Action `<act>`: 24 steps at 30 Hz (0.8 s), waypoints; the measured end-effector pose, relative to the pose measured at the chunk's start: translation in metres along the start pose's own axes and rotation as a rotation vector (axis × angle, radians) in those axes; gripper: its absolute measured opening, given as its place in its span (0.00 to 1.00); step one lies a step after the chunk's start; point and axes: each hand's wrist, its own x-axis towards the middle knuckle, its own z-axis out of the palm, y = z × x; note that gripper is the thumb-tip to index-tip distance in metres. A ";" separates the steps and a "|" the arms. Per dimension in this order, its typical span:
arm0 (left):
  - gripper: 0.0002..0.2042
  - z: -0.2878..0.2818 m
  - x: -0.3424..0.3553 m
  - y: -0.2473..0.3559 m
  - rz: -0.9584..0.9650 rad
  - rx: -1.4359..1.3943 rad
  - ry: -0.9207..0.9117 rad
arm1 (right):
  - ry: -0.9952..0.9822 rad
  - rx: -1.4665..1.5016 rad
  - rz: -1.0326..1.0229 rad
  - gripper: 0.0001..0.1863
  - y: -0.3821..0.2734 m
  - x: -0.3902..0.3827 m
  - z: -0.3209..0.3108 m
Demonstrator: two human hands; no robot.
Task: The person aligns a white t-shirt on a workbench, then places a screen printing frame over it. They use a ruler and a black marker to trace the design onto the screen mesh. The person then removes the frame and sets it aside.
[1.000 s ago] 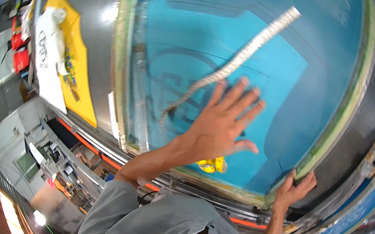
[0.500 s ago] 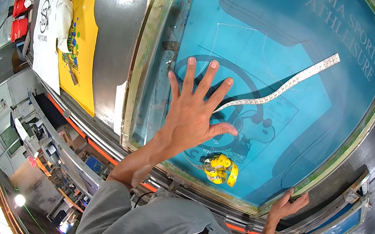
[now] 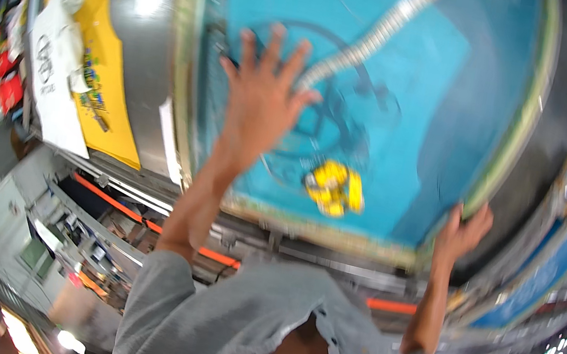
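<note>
My left hand [image 3: 260, 97] lies spread over a blue printing screen [image 3: 415, 153] with faint dark line drawings, its fingers apart and nothing gripped. A pale measuring tape [image 3: 386, 31] runs diagonally from near its fingertips toward the upper right. A bunched yellow tape [image 3: 337, 189] rests on the screen to the right of my left wrist. My right hand [image 3: 462, 233] is closed round the right edge of the screen's greenish frame [image 3: 517, 131], near the lower corner. The picture is smeared by motion, so fine details cannot be made out.
Left of the screen, yellow fabric [image 3: 114, 130] and white printed pieces [image 3: 41, 104] lie on the dark metal table [image 3: 145, 46]. More blue screens [image 3: 515, 292] stand at lower right. An orange rail [image 3: 389, 306] runs along the near side. Shelves with clutter are at lower left.
My left hand has moved leftward across the screen, uncovering more of the yellow tape. My right hand stays on the frame's edge. The whole view has shifted, down and then back up.
</note>
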 end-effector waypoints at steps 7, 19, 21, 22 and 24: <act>0.36 0.009 -0.002 -0.007 0.107 0.073 0.147 | 0.173 -0.024 -0.072 0.24 0.000 0.004 0.008; 0.57 -0.004 0.008 -0.018 0.186 0.134 -0.040 | 0.303 -0.061 -0.113 0.24 0.012 -0.001 0.024; 0.57 -0.003 0.009 -0.017 0.181 0.125 -0.038 | 0.322 -0.067 -0.119 0.25 0.014 -0.002 0.024; 0.57 -0.002 0.010 -0.019 0.190 0.122 -0.030 | 0.333 -0.070 -0.123 0.25 0.014 -0.001 0.025; 0.57 -0.001 0.009 -0.020 0.198 0.103 -0.005 | 0.335 -0.018 -0.125 0.25 0.009 0.001 0.018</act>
